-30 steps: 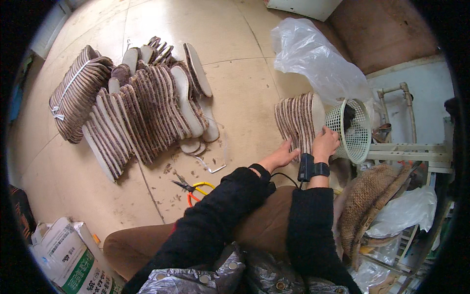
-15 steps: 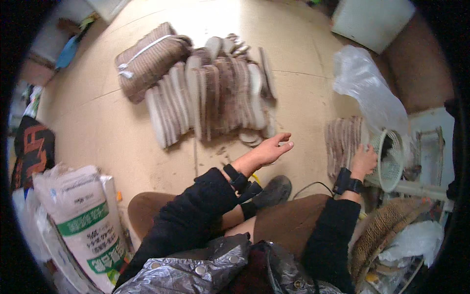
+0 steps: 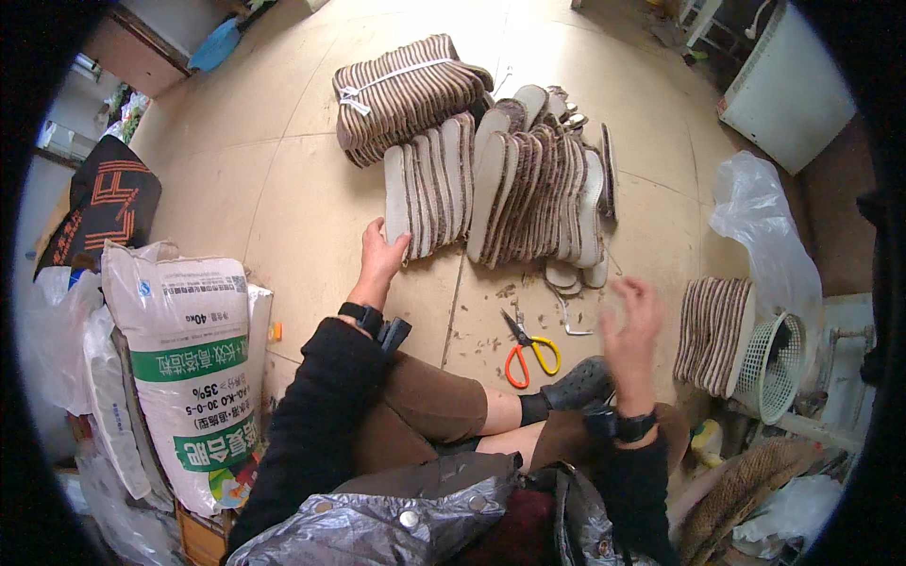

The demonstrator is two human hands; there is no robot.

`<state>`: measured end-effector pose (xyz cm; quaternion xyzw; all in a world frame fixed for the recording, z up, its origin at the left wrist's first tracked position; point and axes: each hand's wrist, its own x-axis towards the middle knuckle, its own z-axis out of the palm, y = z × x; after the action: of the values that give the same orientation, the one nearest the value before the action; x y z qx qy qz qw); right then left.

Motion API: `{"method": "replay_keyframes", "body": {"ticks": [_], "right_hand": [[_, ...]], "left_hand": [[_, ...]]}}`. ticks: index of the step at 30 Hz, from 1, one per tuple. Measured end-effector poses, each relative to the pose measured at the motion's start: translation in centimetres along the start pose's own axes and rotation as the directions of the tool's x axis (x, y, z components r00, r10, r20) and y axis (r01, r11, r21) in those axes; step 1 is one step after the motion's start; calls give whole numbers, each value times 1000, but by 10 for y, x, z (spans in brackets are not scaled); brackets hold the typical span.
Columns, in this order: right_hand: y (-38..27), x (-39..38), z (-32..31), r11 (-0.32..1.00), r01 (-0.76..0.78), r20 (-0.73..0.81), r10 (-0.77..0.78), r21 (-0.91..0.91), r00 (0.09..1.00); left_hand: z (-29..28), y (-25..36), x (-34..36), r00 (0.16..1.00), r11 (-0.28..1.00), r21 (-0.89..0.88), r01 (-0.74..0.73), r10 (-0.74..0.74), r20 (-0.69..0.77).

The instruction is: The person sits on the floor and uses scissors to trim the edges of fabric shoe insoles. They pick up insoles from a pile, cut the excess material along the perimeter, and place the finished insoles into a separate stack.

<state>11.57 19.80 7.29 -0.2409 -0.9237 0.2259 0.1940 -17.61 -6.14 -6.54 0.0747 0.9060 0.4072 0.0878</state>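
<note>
My left hand point(image 3: 380, 257) touches the near left end of a row of pale shoe soles point(image 3: 429, 193) with brown edges, thumb and fingers apart. More soles stand on edge in a longer row point(image 3: 538, 198) just to the right. Behind them lies a sole bundle point(image 3: 406, 90) tied with white string. My right hand point(image 3: 632, 330), smeared by motion, is raised over the floor with fingers spread and nothing visible in it. Between my hands, scissors point(image 3: 521, 340) with one orange and one yellow handle lie on the floor, near a thin bent L-shaped piece point(image 3: 567, 325).
A further stack of soles point(image 3: 713, 335) stands at the right, against a pale green plastic basket point(image 3: 763, 377) and a clear plastic bag point(image 3: 764, 212). A white and green printed sack point(image 3: 189, 358) stands at my left. Dark scraps dot the tiled floor point(image 3: 311, 212).
My left hand has moved left to the near row of soles. My right hand has come away from the basket toward the middle. The view has shifted, and the scissors now show.
</note>
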Motion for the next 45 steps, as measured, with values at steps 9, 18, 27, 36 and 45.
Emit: {"method": "replay_keyframes", "body": {"ticks": [9, 18, 27, 36, 45], "right_hand": [[-10, -24, 81, 994, 43, 381, -77, 98, 921], [9, -26, 89, 994, -12, 408, -32, 105, 913], [33, 1, 65, 988, -20, 65, 11, 150, 998], [236, -18, -151, 633, -771, -518, 683, 66, 516], [270, -45, -130, 554, -788, -388, 686, -268, 615]], "left_hand": [[41, 42, -8, 917, 900, 176, -398, 387, 97], [130, 95, -26, 930, 919, 153, -363, 347, 123], [101, 123, -47, 833, 823, 126, -553, 543, 108], [136, 154, -158, 627, 886, -275, -374, 460, 628], [155, 181, -199, 312, 851, -269, -451, 433, 846]]}}
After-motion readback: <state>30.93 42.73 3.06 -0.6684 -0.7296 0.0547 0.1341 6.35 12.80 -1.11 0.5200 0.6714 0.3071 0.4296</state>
